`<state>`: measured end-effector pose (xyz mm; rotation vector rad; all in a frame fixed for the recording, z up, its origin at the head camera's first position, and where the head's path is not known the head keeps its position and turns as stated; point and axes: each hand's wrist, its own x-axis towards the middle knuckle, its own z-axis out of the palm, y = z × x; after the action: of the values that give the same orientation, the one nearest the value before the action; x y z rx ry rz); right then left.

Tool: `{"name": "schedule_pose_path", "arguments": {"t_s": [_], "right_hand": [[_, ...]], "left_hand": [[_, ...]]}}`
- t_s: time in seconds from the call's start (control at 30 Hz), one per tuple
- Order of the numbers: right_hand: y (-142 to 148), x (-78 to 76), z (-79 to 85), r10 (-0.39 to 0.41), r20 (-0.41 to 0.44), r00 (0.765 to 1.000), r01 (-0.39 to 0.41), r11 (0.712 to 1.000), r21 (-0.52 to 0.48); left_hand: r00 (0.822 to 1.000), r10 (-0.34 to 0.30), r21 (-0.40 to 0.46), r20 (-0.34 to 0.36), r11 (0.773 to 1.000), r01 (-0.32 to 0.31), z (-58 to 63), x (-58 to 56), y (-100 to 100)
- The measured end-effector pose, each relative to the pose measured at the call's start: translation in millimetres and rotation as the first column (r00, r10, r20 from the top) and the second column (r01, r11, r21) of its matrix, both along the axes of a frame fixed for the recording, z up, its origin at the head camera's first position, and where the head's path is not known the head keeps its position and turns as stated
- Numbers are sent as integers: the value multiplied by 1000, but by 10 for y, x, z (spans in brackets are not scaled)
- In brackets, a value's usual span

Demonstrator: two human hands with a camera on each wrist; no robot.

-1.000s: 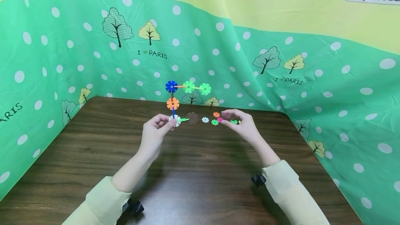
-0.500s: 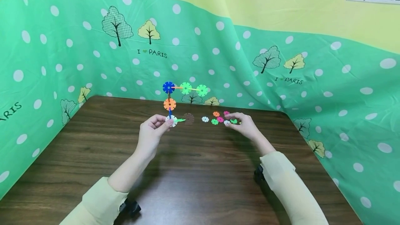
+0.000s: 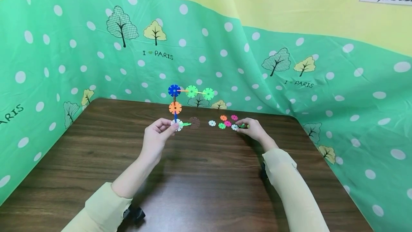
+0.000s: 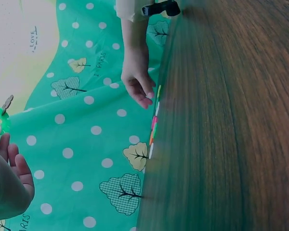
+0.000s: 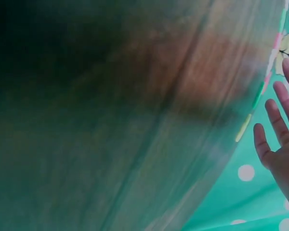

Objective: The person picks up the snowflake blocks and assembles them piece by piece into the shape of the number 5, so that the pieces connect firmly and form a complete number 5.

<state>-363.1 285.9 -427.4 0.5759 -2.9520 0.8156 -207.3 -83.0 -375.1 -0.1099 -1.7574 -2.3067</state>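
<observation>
My left hand [image 3: 157,137] pinches a white snowflake disc [image 3: 175,125] at the bottom of a linked chain, held above the table. Upward from it run a blue disc seen edge-on, an orange disc [image 3: 175,107] and a dark blue disc [image 3: 174,90]. Two green discs [image 3: 191,91] extend rightward at the top. A green disc seen edge-on and a brown disc [image 3: 194,122] stick out to the right of the white one. My right hand [image 3: 255,130] hovers at the loose discs, fingers apart, nearest a white disc [image 3: 234,127] and a green one partly hidden behind the fingers.
Loose discs lie flat toward the table's back: a white one [image 3: 211,123], an orange one [image 3: 223,117], a green one [image 3: 222,126] and pink ones [image 3: 227,123]. A patterned green curtain [image 3: 206,46] encloses the dark wooden table [image 3: 199,182].
My right hand has moved rightward over the loose discs, uncovering a pink and a white one. The left hand, with the chain, has shifted slightly left.
</observation>
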Motion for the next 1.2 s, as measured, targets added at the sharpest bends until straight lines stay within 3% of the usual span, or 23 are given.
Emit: {"name": "schedule_pose_path", "arguments": {"t_s": [0.47,1.2], "right_hand": [[-4,-120,-78,-23,35,999,18,992,126],[-36,-138,-75,-31,55,998,23,991,134]], "left_hand": [[1000,-3,-15,-11,1000,3,41,-2,32],[1000,-23,-39,-10,999,22,50,-3,62]]}}
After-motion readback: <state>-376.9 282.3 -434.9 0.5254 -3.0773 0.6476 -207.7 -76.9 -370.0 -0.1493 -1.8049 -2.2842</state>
